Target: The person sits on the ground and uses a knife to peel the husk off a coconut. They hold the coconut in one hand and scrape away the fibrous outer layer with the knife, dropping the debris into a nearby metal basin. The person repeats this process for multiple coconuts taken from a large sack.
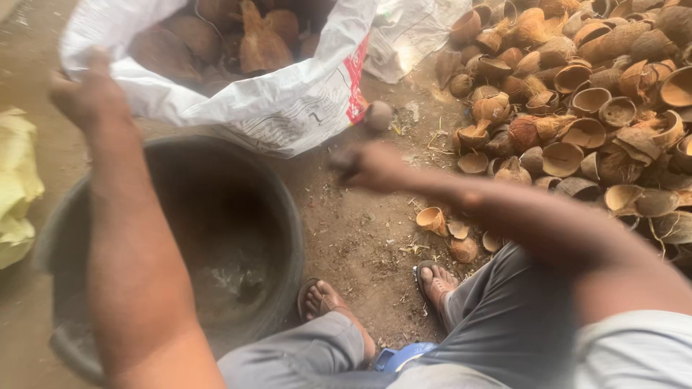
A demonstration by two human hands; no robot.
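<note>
My left hand (pixel 88 92) grips the rim of a white woven sack (pixel 288 101) at the upper left and holds it open. Inside the sack lie brown coconut husks (pixel 259 39). My right hand (pixel 364 166) is blurred over the dirt ground in the middle, fingers curled; whether it holds anything does not show. A small round brown coconut piece (pixel 378 114) sits just above that hand, by the sack's lower edge. A large black tub (pixel 285 216) stands below the sack, under my left forearm.
A big pile of empty coconut shell halves (pixel 584 108) fills the upper right. Several loose shells (pixel 432 218) lie near my sandalled feet (pixel 435 281). A yellow cloth or bag (pixel 16 180) is at the left edge.
</note>
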